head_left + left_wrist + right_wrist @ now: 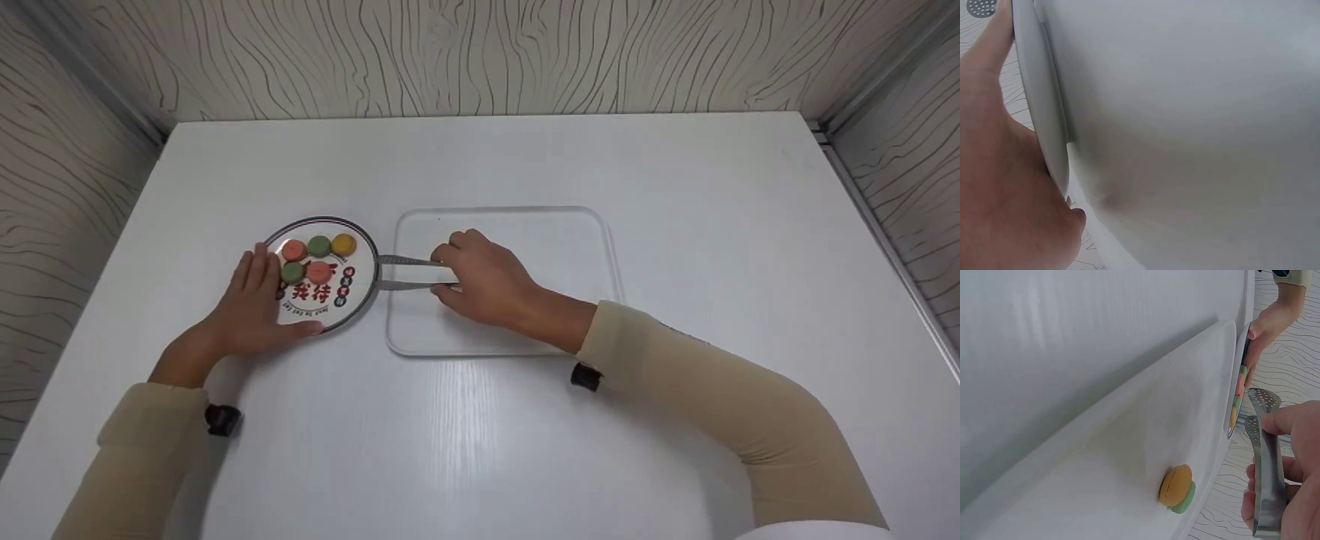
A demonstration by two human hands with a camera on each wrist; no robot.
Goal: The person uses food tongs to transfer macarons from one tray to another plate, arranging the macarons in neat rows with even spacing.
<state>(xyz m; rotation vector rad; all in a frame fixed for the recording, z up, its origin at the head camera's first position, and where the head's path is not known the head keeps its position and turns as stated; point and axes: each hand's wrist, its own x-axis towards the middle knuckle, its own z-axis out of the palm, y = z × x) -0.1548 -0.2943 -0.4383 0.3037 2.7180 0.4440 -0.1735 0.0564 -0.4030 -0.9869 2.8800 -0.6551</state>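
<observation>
A round white plate (360, 281) with a dark rim and red printing bears several pink, green and yellow macarons (319, 271). My left hand (251, 307) rests along its left edge, fingers fairly straight and the thumb at the near rim. My right hand (487, 281) grips metal tongs (409, 261) above the clear tray (502, 354). Their perforated tips stand apart near the plate's right rim, with nothing between them. In the right wrist view, a yellow macaron (1176, 485) and a green macaron (1184, 499) lie on the tray; the hand mostly hides them in the head view.
The white table (465, 442) carries plate and tray side by side. Wood-patterned panels (487, 60) stand at the back and both sides. A black wrist device (223, 420) sits at the left sleeve, another (586, 376) at the right.
</observation>
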